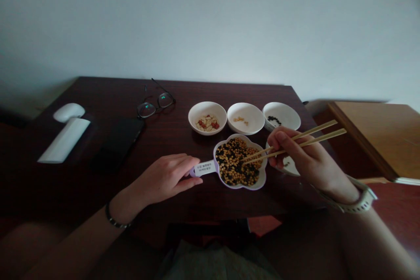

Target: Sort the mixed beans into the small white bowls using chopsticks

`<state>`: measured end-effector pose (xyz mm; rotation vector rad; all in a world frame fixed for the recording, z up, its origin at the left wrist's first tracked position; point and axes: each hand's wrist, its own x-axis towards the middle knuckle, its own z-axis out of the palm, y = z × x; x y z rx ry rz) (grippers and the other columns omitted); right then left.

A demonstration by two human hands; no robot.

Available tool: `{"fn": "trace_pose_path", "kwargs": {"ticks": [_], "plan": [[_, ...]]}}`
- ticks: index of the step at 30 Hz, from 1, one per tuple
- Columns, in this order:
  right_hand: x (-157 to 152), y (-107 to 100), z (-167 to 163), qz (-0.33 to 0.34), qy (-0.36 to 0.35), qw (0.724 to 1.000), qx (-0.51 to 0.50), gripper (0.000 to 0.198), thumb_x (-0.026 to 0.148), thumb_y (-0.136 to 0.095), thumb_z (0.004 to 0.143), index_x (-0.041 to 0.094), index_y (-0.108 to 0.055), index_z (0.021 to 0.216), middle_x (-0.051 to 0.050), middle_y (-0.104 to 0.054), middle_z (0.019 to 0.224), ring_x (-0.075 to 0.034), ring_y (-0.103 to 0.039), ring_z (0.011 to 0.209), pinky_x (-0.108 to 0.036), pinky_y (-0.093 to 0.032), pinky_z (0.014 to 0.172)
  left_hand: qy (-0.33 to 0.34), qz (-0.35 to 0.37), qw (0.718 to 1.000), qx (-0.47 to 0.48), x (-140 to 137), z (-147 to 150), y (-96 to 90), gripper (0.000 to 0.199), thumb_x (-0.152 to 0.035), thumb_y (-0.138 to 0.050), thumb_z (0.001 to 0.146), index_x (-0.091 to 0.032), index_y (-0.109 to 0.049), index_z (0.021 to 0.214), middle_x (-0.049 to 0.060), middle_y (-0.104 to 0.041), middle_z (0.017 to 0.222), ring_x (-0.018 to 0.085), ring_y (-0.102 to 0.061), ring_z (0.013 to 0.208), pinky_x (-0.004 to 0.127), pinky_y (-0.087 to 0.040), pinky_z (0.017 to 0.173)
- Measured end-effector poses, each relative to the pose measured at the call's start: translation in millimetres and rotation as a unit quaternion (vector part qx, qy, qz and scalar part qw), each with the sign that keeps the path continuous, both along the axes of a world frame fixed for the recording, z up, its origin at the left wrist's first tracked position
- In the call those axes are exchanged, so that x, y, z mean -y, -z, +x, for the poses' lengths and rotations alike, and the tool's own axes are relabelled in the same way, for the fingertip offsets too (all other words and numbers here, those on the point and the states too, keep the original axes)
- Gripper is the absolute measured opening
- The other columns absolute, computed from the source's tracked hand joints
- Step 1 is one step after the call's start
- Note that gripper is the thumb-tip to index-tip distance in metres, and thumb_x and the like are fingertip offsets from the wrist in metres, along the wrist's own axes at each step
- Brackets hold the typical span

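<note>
My left hand (169,176) grips the end of the labelled handle of a flower-shaped scoop (261,179) with a purple edge. The scoop holds a mix of yellow and black beans (236,162). In my right hand (303,157) is a pair of chopsticks (316,134), their tips among the beans. Behind the scoop stand three white bowls in a row: the left bowl (193,116) has pale and reddish pieces, the middle bowl (257,118) a few yellow beans, the right bowl (292,116) several black beans. A white dish (292,166) with small dark bits is partly hidden under my right hand.
Eyeglasses (158,104) lie left of the bowls, near a flat black object (120,140). A white device (65,140) with a rounded head is at the table's left. A lighter wooden table (380,135) stands beyond the right edge, and a wall is behind.
</note>
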<state>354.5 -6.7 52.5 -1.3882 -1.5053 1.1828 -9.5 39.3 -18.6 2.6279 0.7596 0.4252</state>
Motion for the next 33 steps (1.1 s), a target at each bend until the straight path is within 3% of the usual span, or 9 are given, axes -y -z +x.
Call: {"fn": "trace_pose_path", "kwargs": {"ticks": [33], "plan": [[0.9, 3.7, -2.6, 0.005, -0.002, 1.0, 0.018, 0.043, 0.058, -0.052, 0.113, 0.023, -0.061, 0.089, -0.002, -0.07, 0.07, -0.016, -0.063, 0.058, -0.028, -0.048, 0.055, 0.001, -0.003, 1.0, -0.001, -0.8, 0.5, -0.3, 0.025, -0.043, -0.062, 0.112, -0.019, -0.062, 0.119, 0.004, -0.071, 0.096, 0.02, -0.069, 0.083, 0.031, -0.049, 0.074]]}}
